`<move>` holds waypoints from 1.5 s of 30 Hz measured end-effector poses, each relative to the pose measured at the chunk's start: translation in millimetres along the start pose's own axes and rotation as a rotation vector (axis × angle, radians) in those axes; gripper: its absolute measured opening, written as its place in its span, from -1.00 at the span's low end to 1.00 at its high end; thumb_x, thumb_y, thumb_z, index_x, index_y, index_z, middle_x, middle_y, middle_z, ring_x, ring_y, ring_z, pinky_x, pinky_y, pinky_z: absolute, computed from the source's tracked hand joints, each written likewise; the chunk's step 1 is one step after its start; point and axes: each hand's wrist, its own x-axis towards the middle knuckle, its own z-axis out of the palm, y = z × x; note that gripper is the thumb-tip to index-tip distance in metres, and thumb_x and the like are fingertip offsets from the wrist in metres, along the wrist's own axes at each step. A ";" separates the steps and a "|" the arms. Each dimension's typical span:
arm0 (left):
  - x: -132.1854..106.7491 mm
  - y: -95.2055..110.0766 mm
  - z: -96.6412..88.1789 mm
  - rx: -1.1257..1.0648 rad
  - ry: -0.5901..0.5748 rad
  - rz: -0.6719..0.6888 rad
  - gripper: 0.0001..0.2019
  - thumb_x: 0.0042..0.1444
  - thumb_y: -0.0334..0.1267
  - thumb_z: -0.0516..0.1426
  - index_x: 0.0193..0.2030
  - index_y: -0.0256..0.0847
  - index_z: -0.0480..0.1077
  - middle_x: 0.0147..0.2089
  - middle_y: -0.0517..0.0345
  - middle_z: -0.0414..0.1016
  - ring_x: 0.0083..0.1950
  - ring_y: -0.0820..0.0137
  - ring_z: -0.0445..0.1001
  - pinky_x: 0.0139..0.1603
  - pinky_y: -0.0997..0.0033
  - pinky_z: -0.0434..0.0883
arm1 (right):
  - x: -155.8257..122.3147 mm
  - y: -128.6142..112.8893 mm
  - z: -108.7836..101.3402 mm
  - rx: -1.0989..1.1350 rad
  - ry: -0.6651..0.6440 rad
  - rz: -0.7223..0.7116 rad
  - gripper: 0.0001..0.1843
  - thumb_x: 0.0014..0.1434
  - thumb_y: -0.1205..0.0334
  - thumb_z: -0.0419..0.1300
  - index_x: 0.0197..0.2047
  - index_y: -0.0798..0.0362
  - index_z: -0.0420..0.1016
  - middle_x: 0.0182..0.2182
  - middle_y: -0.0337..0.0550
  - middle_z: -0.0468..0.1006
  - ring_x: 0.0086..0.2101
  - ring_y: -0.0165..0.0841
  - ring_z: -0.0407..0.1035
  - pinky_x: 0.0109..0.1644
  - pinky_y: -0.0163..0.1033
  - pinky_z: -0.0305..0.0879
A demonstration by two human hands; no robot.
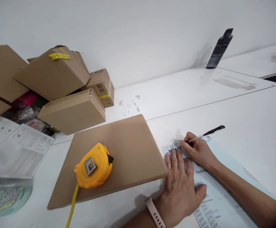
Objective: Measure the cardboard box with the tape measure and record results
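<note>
My right hand (198,152) is closed around a pen (207,132) with a black end, its tip side down at the upper part of a printed paper (220,196). Flat on the same sheet lies my left hand (182,186), fingers spread, a pale pink watch band (154,211) at its wrist. Close to the left fingertips is the edge of a flat brown cardboard box (128,145). A yellow tape measure (94,166) rests on that box, its yellow blade running down toward the bottom edge of the view.
Several cardboard boxes (72,112) are piled at the back left, against the wall. Plastic-wrapped papers (26,152) and a patterned light-green item (7,198) lie at the left. A dark bottle (219,49) stands at the back right of the white table (187,110).
</note>
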 end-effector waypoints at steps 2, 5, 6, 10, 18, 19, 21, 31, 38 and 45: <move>0.0 -0.3 0.4 -0.006 -0.001 0.003 -0.28 0.40 0.14 -0.12 0.40 -0.50 0.15 0.49 -0.56 0.04 0.54 -0.18 -0.10 0.46 -0.26 0.16 | -0.1 -0.4 -1.2 -0.010 0.005 0.005 -0.74 0.19 0.08 0.14 -0.47 -0.07 0.20 -0.65 -0.39 0.25 -0.57 -0.40 0.13 -0.45 -0.24 0.08; -0.3 -0.7 0.1 -0.015 -0.007 0.010 -0.28 0.41 0.14 -0.14 0.41 -0.50 0.14 0.50 -0.57 0.02 0.54 -0.18 -0.12 0.46 -0.27 0.15 | 0.3 -0.3 -1.8 -0.010 0.008 -0.005 -0.74 0.19 0.06 0.13 -0.47 -0.07 0.20 -0.64 -0.39 0.25 -0.58 -0.40 0.13 -0.45 -0.24 0.09; -0.5 -0.6 -0.2 -0.018 -0.010 0.009 -0.28 0.41 0.13 -0.14 0.42 -0.50 0.13 0.50 -0.56 0.01 0.54 -0.18 -0.13 0.46 -0.27 0.15 | 0.6 -0.3 -1.7 -0.013 0.006 -0.012 -0.74 0.19 0.07 0.13 -0.47 -0.07 0.20 -0.65 -0.39 0.24 -0.58 -0.40 0.13 -0.45 -0.24 0.09; -1.1 0.4 -1.6 -0.027 -0.023 0.005 -0.28 0.41 0.13 -0.14 0.42 -0.50 0.14 0.50 -0.57 0.01 0.54 -0.18 -0.13 0.46 -0.26 0.14 | 1.6 -0.9 -1.2 -0.032 0.010 -0.011 -0.75 0.17 0.09 0.12 -0.48 -0.07 0.19 -0.65 -0.39 0.23 -0.58 -0.40 0.14 -0.45 -0.24 0.08; -0.6 -0.5 -3.7 -0.006 -0.025 0.006 -0.27 0.41 0.15 -0.15 0.43 -0.50 0.12 0.50 -0.54 0.03 0.55 -0.15 -0.12 0.47 -0.24 0.15 | 1.7 -0.6 -1.7 -0.036 0.018 -0.040 -0.75 0.17 0.10 0.13 -0.49 -0.07 0.19 -0.66 -0.39 0.23 -0.58 -0.40 0.13 -0.46 -0.25 0.08; -0.7 -0.6 -3.6 -0.009 -0.024 0.005 -0.27 0.41 0.14 -0.15 0.42 -0.50 0.12 0.50 -0.55 0.03 0.55 -0.16 -0.13 0.47 -0.23 0.15 | 1.9 -0.7 -1.9 -0.039 0.018 -0.041 -0.75 0.17 0.10 0.13 -0.49 -0.07 0.19 -0.66 -0.39 0.23 -0.58 -0.40 0.13 -0.46 -0.25 0.09; -1.1 -0.7 -2.8 -0.012 -0.022 0.006 -0.28 0.41 0.14 -0.15 0.42 -0.50 0.12 0.50 -0.56 0.02 0.55 -0.16 -0.13 0.47 -0.23 0.14 | 2.0 -1.6 -2.2 -0.035 0.017 -0.039 -0.74 0.17 0.10 0.13 -0.50 -0.07 0.19 -0.66 -0.38 0.24 -0.58 -0.40 0.14 -0.46 -0.25 0.10; 1.0 0.0 -5.4 -0.024 -0.045 -0.004 -0.28 0.39 0.14 -0.09 0.41 -0.48 0.16 0.51 -0.51 0.00 0.55 -0.18 -0.10 0.48 -0.24 0.11 | 7.4 7.6 -10.2 0.012 0.091 -0.109 -0.80 0.27 0.02 0.15 -0.28 -0.04 0.42 -0.43 -0.20 0.51 -0.48 -0.32 0.31 -0.39 -0.20 0.25; 0.6 -3.0 -1.9 0.008 0.039 0.012 -0.31 0.37 0.14 -0.03 0.37 -0.46 0.21 0.48 -0.44 0.14 0.52 -0.15 0.07 0.44 -0.22 0.19 | 21.0 31.6 -21.8 -0.171 -0.038 -0.466 -0.53 0.19 0.42 -0.01 0.01 -0.10 0.60 -0.12 -0.06 0.64 -0.11 -0.14 0.45 -0.09 -0.05 0.39; -11.7 11.1 -42.7 -0.062 0.446 0.204 -0.85 0.28 -0.36 0.07 -0.17 -0.19 0.48 -0.02 -0.01 0.64 0.09 0.20 0.55 0.10 0.19 0.48 | 24.0 34.7 -15.7 -0.163 0.127 -0.332 -0.35 0.04 0.48 -0.02 0.16 -0.05 0.52 -0.22 -0.11 0.64 -0.24 -0.23 0.50 -0.11 -0.06 0.45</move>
